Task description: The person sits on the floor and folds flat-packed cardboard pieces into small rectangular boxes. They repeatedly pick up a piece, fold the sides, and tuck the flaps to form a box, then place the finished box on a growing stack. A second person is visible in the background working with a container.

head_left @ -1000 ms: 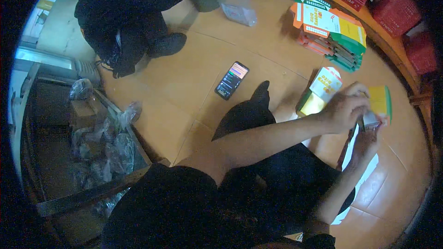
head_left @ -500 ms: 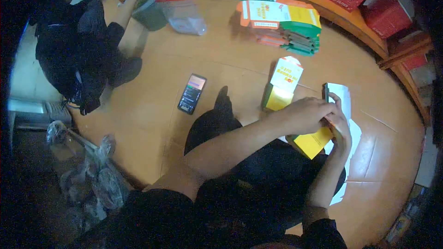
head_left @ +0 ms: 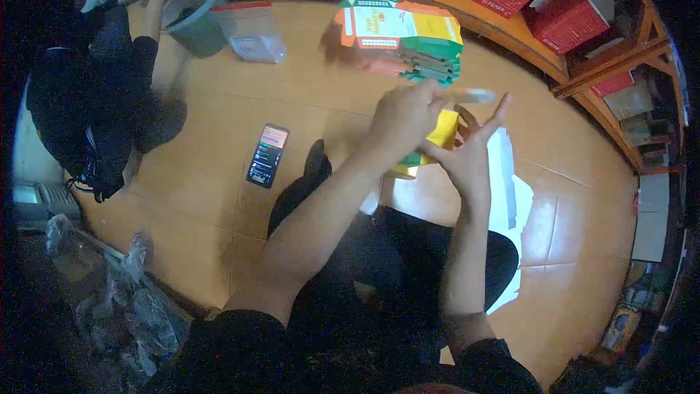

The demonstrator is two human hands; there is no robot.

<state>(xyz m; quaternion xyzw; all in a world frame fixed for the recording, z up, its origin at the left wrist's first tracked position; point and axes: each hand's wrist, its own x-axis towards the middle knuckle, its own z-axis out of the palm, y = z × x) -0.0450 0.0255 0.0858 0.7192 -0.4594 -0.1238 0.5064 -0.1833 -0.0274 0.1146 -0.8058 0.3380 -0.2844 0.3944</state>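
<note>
Head view, near to far: black-trousered knees, then both forearms reaching forward over the floor [head_left: 219, 197]. The right hand [head_left: 467, 157] is spread open, fingers splayed; the left hand [head_left: 405, 113] is curled closed, apparently pinching a blurred pale strip [head_left: 467, 93] whose long axis runs left to right above both hands. Just beyond and below them stands a yellow carton [head_left: 441, 135]; farther off lies a stack of flat cartons [head_left: 401, 36].

An orange tiled floor [head_left: 219, 197] carries a phone [head_left: 267, 155] at nine o'clock, flat cartons [head_left: 401, 40] at twelve, white paper [head_left: 510, 197] at three.
</note>
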